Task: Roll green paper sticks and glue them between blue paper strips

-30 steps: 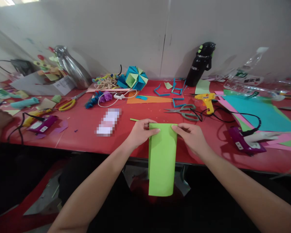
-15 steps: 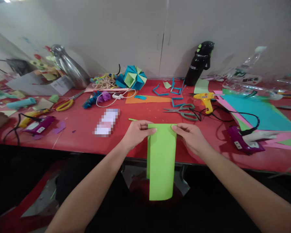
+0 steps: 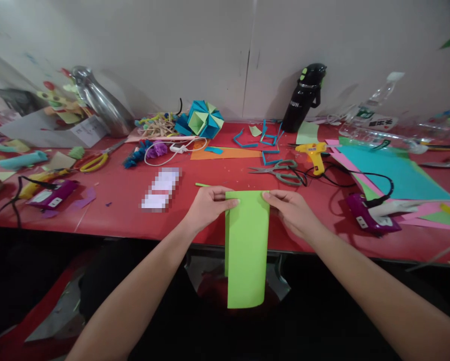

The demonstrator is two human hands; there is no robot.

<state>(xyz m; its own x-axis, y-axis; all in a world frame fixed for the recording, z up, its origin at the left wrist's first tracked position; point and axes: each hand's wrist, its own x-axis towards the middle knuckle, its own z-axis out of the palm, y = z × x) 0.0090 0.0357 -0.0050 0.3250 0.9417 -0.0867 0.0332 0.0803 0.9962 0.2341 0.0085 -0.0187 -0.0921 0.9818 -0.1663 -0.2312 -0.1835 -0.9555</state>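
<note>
A bright green sheet of paper (image 3: 246, 250), folded over on itself, hangs down past the front edge of the red table. My left hand (image 3: 211, 204) pinches its upper left corner between thumb and fingers. At the upper right corner, my right hand (image 3: 288, 209) grips it the same way. The fold's loose layers stand slightly apart along the left side. Just beyond my left hand lies a thin green paper strip (image 3: 202, 185). Grey-handled scissors (image 3: 285, 173) rest on the table beyond my right hand.
A yellow glue gun (image 3: 313, 155) and a purple power strip (image 3: 370, 216) with cords lie to the right, near stacked coloured paper (image 3: 392, 168). A blurred white rectangle (image 3: 160, 188) lies left. Behind stand a paper ball (image 3: 205, 120), black bottle (image 3: 303, 98) and steel flask (image 3: 102, 103).
The whole view has shifted slightly, so the table things appear a little further left. Both hands keep their hold on the green paper, which hangs much as before.
</note>
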